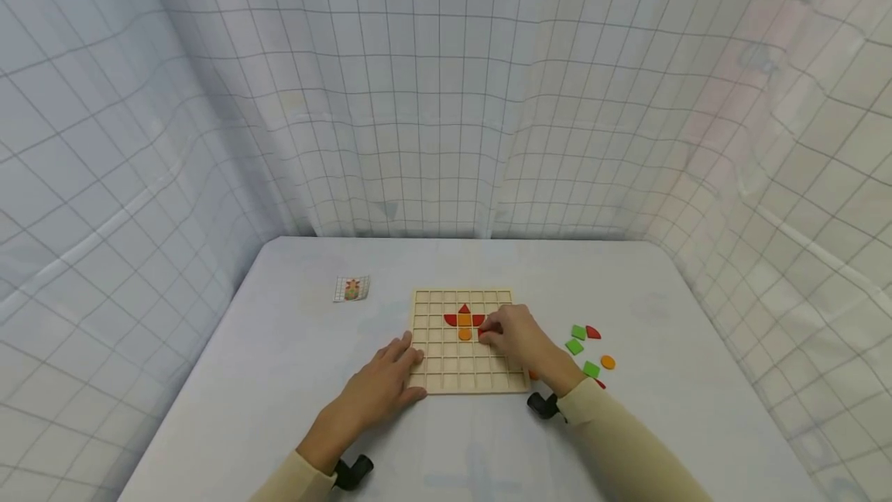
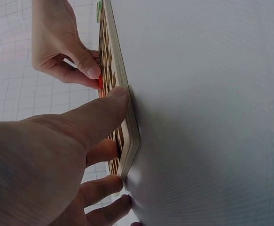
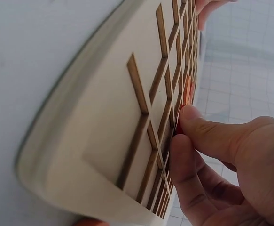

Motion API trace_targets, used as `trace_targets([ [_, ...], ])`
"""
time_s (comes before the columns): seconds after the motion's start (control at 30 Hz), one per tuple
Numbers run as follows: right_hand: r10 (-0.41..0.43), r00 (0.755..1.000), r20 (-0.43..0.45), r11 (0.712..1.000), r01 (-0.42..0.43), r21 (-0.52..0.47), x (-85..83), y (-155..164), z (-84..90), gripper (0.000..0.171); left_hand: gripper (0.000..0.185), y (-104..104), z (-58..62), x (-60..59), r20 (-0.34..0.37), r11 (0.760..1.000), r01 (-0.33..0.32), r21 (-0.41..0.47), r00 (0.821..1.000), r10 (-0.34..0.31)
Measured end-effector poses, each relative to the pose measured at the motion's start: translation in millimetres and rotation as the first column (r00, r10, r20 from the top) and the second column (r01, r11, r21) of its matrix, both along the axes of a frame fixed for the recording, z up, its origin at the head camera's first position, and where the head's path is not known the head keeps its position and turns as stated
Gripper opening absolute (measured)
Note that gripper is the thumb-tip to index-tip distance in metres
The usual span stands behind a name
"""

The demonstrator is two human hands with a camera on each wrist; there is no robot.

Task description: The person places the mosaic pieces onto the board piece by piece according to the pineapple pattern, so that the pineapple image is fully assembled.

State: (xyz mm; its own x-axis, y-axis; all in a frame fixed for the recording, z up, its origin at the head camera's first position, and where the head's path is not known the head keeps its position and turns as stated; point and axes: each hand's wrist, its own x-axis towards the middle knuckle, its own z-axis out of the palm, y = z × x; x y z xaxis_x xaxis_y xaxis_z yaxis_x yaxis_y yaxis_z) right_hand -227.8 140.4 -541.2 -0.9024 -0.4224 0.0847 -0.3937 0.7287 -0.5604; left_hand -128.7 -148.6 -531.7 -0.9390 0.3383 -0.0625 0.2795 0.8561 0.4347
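Observation:
A wooden grid board (image 1: pixel 442 382) lies on the table. In its cells sit a red triangle (image 1: pixel 464 308), red quarter-circle pieces (image 1: pixel 451 320) on both sides of an orange square (image 1: pixel 464 320), and an orange disc (image 1: pixel 464 335) below that. My right hand (image 1: pixel 519 338) pinches a red piece (image 3: pixel 180 120) between thumb and fingers at a cell just right of the disc; its outline is mostly hidden by the fingers. With its fingers spread, my left hand (image 1: pixel 379 386) rests on the board's left edge, the thumb (image 2: pixel 111 106) along the near rim.
Loose green squares (image 1: pixel 574 346), a red quarter-circle (image 1: pixel 593 332) and an orange disc (image 1: pixel 608 362) lie right of the board, some partly under the right forearm. A small picture card (image 1: pixel 351 289) lies at the back left. Grid-patterned curtains (image 1: pixel 411 99) surround the table.

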Motion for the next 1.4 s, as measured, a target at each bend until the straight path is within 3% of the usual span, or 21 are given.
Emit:
trace_targets([
  [0.5, -0.004, 0.999, -0.034, 0.999, 0.003, -0.035, -0.2, -0.6, 0.0, 0.006, 0.057, 0.9, 1.2, 1.3, 0.009, 1.000, 0.002, 0.029, 1.000, -0.003],
  [0.9, -0.002, 1.000, 0.017, 0.998, 0.003, -0.066, 0.7, -0.7, 4.0, 0.006, 0.059, 1.3, 5.8, 2.1, 0.003, 0.999, 0.001, 0.032, 1.000, -0.001],
  [1.4, -0.011, 0.998, 0.058, 0.996, 0.016, -0.089, 0.8, 0.4, 2.3, 0.004, 0.059, -0.3, 3.4, 1.2, -0.002, 1.000, 0.003, 0.026, 1.000, -0.003],
])
